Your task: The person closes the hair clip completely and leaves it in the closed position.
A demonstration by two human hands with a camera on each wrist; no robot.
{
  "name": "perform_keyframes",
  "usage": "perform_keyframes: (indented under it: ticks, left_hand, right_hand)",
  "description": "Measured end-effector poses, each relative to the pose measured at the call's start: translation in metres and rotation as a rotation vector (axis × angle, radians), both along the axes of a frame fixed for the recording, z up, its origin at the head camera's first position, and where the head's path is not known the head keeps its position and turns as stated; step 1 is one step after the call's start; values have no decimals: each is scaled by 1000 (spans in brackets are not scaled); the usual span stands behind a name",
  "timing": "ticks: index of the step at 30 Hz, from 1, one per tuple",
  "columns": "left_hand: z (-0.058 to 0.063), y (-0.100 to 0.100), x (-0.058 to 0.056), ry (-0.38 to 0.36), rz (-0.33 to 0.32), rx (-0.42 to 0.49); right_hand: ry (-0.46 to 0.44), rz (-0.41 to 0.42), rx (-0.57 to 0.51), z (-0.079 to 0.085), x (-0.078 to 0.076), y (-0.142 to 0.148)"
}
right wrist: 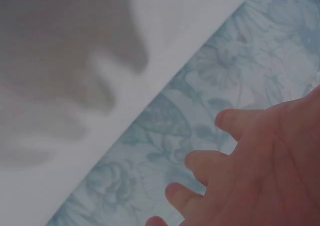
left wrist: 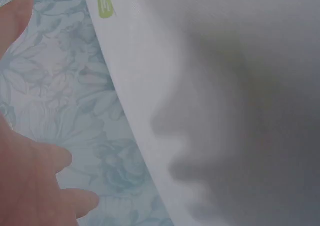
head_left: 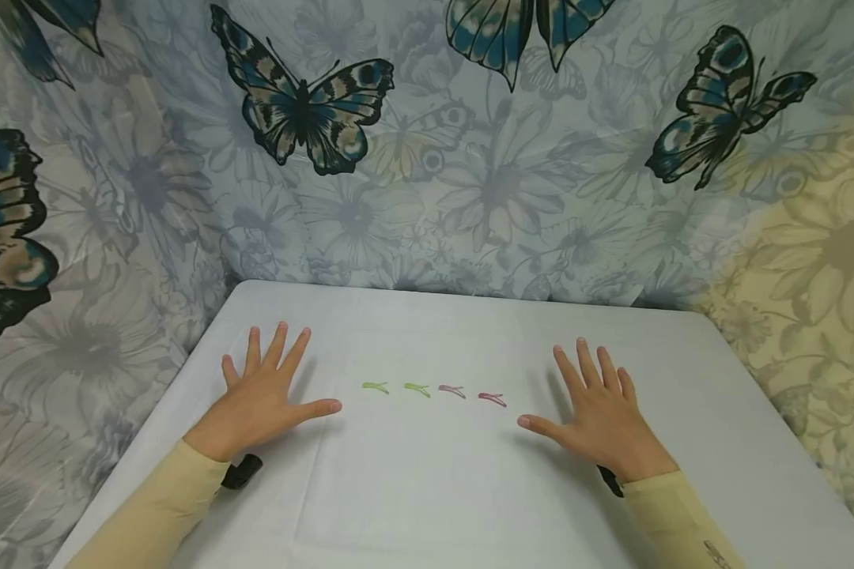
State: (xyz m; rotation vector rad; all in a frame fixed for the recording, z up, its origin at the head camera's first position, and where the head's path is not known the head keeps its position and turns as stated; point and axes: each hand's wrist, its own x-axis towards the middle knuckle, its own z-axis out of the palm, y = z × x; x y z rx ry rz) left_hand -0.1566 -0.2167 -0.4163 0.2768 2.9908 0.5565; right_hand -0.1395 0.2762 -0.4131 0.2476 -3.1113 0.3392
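Observation:
Two green snap hair clips, the outer one (head_left: 375, 388) and the inner one (head_left: 417, 390), lie in a row with a mauve clip (head_left: 451, 391) and a darker pink clip (head_left: 493, 399) on the white table. To the left of the row, my left hand (head_left: 259, 403) is held over the tabletop with fingers spread and thumb pointing inward. My right hand (head_left: 601, 419) mirrors it on the other side, its thumb nearest the pink clip. Both hands hold nothing and cast shadows on the cloth. One green clip (left wrist: 105, 3) shows at the top of the left wrist view.
The white tabletop (head_left: 413, 490) ends at a back edge close to a hanging fabric (head_left: 356, 213) printed with flowers and butterflies. The same fabric runs along the left and right sides. Dark wrist cameras, such as the left one (head_left: 243, 472), sit under the wrists.

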Motion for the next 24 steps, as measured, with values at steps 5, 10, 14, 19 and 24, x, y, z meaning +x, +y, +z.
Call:
perform_keyframes:
  ticks: [5,10,14,19,24]
  left_hand:
    - [4,9,-1,-10,-13,23]
    - [10,24,-5,-15,-47,59]
    - [12,35,-9,-11,-101,83]
    - [14,41,-15,70,-188,82]
    - [16,44,-23,121,-205,81]
  right_hand:
    - [13,36,-3,6,-9,-22]
    - [14,81,-15,11,-21,-46]
    - [14,126,-25,14,-31,-68]
    - [20,200,-24,17,-41,-101]
    - [19,291,-17,17,-50,-135]
